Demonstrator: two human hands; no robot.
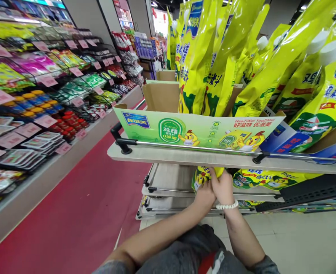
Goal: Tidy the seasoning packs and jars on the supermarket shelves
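Note:
Below the top shelf board, a yellow and green seasoning pouch [201, 176] with a cartoon chick on it is held at the second shelf level. My left hand [205, 196] has its fingers curled at the pouch's lower right. Just right of it, my right hand [223, 185], a white braided bracelet at the wrist, is closed on the pouch's right side. The two hands touch each other. Part of the pouch is hidden by the hands and the upper board. Similar yellow pouches [271, 179] lie on the same shelf to the right.
Above my hands, a green display carton [202, 131] of upright yellow pouches stands on the top shelf [168, 152] behind a metal rail. A blue carton [285, 137] is beside it. Across the red aisle floor [79, 213] stand shelves of packaged food with pink price tags.

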